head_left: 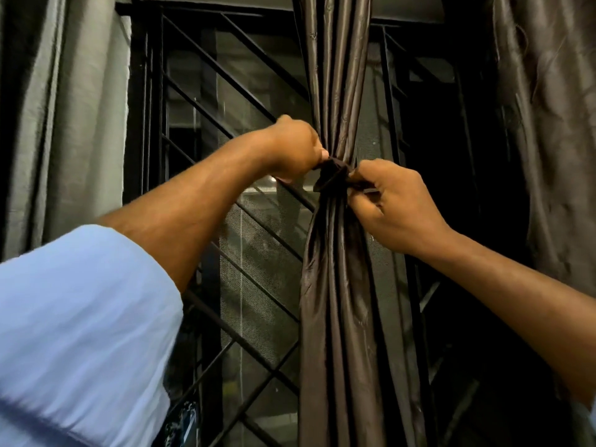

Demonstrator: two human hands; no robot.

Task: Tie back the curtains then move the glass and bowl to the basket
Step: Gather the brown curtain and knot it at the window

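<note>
A: Head view. What's up front?

B: I see a brown curtain gathered into a narrow bunch in front of a barred window. A dark tie wraps the bunch at its waist, roughly mid-frame.

A: Left hand?

B: Left hand is at the left side of the tie. Grip is curled and pinching the tie's left end; thumb tip shows right against the fabric. Forearm comes up from lower left, with a light blue sleeve at the elbow.

A: Right hand?

B: Right hand sits just right of the knot and slightly lower. Fingers are bent and pinching the tie's right end, touching the curtain bunch. I can't tell how much of the tie is inside the fingers.

A: Knot state?

B: Folded lump of tie between the two hands, tight against the curtain. Whether it's fully knotted, I can't tell.

A: Surroundings?

B: Grey drape hanging at far left, another brown drape at far right. Mesh behind the diagonal bars, dark beyond. Glass, bowl and basket are out of view here.
</note>
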